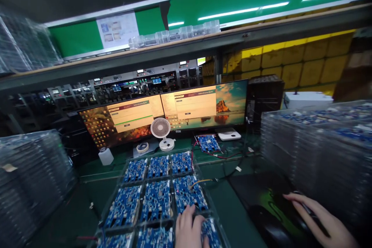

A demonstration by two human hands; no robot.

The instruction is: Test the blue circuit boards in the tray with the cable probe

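Observation:
My left hand [188, 228] rests palm down at the near right of a clear tray [223, 236], its fingers slightly apart and touching the edge of a blue circuit board [190, 193]. A thin yellow-orange cable [202, 181] lies across that board, and a small red light shows on it. Other blue boards [156, 200] fill the tray's compartments. Over the right side of a dark mouse pad [247, 190] with a green design, my right hand [325, 217] is closed around a slim dark thing, too dim to name. Left of it lies a rounded black object, perhaps a mouse [269, 226].
Tall stacks of clear trays stand at the left [35, 186] and right [310, 155]. Behind are two monitors [203, 104], a small white fan [161, 128], a tape roll [142, 147], a white bottle [105, 156] and a wired board [208, 143]. A shelf [174, 50] crosses above.

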